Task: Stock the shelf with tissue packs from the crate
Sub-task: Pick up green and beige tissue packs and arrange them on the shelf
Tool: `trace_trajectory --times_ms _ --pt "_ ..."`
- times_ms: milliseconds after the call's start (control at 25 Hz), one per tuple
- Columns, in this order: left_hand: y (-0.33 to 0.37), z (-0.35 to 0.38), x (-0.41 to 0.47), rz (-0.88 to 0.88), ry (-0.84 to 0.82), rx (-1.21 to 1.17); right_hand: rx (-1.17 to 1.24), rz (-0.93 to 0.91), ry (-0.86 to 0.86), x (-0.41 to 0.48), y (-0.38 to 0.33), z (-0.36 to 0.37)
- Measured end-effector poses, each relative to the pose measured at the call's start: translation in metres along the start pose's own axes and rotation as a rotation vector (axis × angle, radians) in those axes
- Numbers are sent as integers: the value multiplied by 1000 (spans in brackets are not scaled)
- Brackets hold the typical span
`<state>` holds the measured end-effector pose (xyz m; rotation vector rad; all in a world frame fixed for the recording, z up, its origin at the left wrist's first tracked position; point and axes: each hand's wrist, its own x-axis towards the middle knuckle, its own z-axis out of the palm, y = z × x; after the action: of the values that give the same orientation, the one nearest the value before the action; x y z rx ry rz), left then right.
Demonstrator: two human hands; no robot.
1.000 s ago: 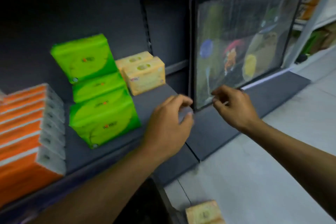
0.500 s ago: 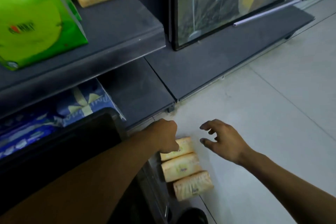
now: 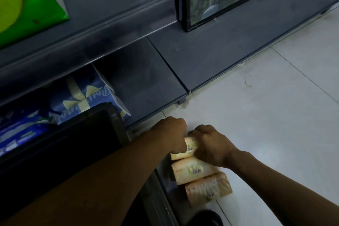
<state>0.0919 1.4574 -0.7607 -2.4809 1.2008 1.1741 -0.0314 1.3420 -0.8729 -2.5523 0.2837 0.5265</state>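
3 yellow tissue packs (image 3: 192, 170) lie in a row at 6 o'clock, against the right edge of the dark crate (image 3: 73, 143); whether they sit inside it I cannot tell. My left hand (image 3: 170, 134) and right hand (image 3: 209, 145) both grip the farthest pack (image 3: 185, 151), fingers curled round its 2 ends. At 10 o'clock a green pack (image 3: 27, 5) stands on the shelf (image 3: 110, 5).

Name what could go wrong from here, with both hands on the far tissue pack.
1. The far tissue pack, gripped by the left hand and right hand, touches the middle pack; lifting may drag that one askew.
2. The shelf lip juts out over the lower shelf; the pack could catch on it going up.
3. The wrapping looks soft; a tight squeeze might dent it.
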Motion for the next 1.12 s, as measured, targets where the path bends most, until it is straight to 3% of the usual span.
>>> trace_trajectory --times_ms 120,280,480,720,840,1000,1120 --pt "-2 1 2 -11 3 -17 -57 -38 -36 4 1 2" --pt "-4 2 2 13 48 -30 -61 -96 40 -7 6 -15" --pt "-4 -29 -15 151 121 -44 96 -73 207 -41 2 -111" --pt "-3 -96 -72 225 418 -339 250 -78 352 -78 -44 -213" --pt "-11 -129 -107 209 545 -450 406 -82 553 -87 -75 -241" --pt "-29 -165 -148 186 642 -842 680 -96 848 -91 -121 -266" --pt "-42 -189 -171 212 740 -1061 744 -108 887 -90 -153 -276"
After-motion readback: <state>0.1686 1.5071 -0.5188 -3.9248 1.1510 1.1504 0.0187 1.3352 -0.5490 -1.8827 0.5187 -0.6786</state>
